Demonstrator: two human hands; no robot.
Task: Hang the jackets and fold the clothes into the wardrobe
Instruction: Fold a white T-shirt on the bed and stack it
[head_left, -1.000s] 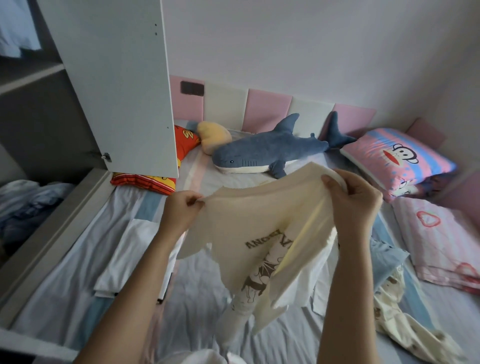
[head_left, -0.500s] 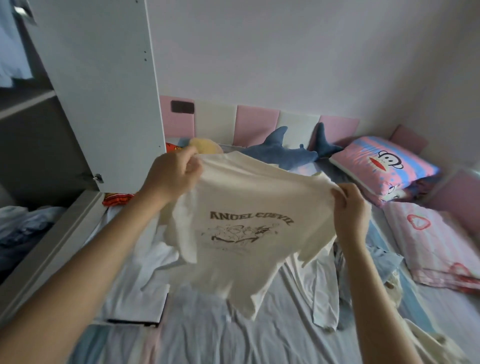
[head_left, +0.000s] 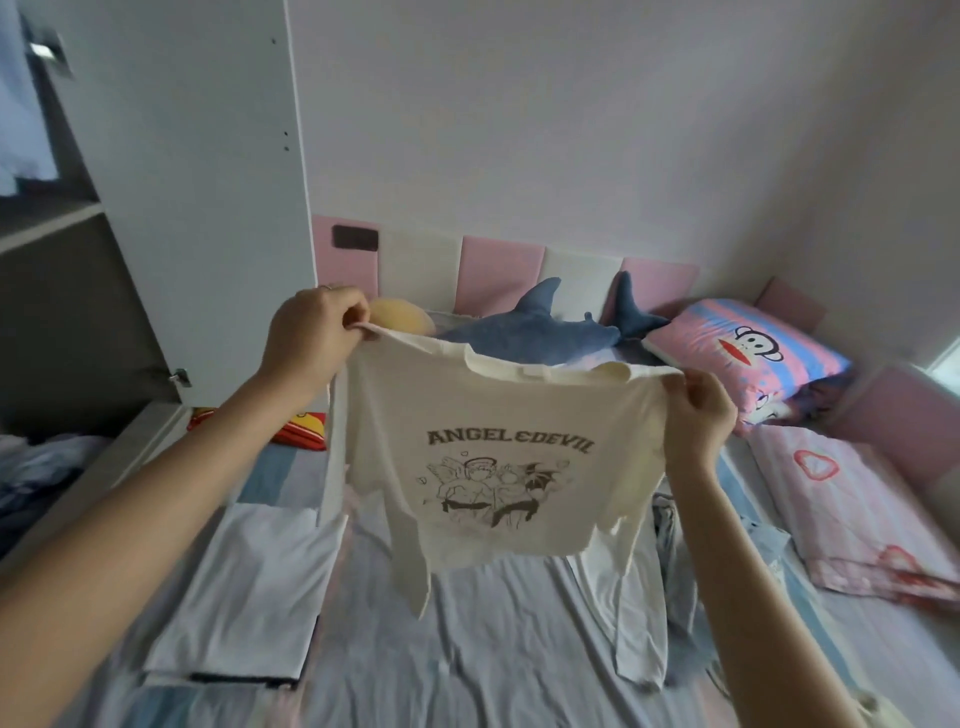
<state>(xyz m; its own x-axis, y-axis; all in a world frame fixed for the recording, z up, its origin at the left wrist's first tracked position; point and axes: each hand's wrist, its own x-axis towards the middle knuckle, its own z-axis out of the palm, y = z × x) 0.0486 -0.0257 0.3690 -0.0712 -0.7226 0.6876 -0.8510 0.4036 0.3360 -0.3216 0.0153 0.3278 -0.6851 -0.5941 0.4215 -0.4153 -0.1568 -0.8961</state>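
Above the bed (head_left: 493, 654), the cream T-shirt (head_left: 493, 415) hangs spread; left grip (head_left: 311, 338) pinches its ten-o'clock shoulder; right grip (head_left: 698, 410) pinches its two-o'clock shoulder.

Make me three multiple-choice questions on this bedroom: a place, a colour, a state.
1. Where does the shark lie?
A. In the wardrobe
B. On the bed, by the headboard
C. On the floor
2. What colour is the shirt?
A. Cream
B. Red
C. Black
3. How is the shirt now?
A. Folded flat
B. On a hanger
C. Held up, spread out
Answers: 1 B, it lies along the pink-and-white headboard; 2 A, cream cloth with dark print; 3 C, the left hand and right hand each pinch a top corner.
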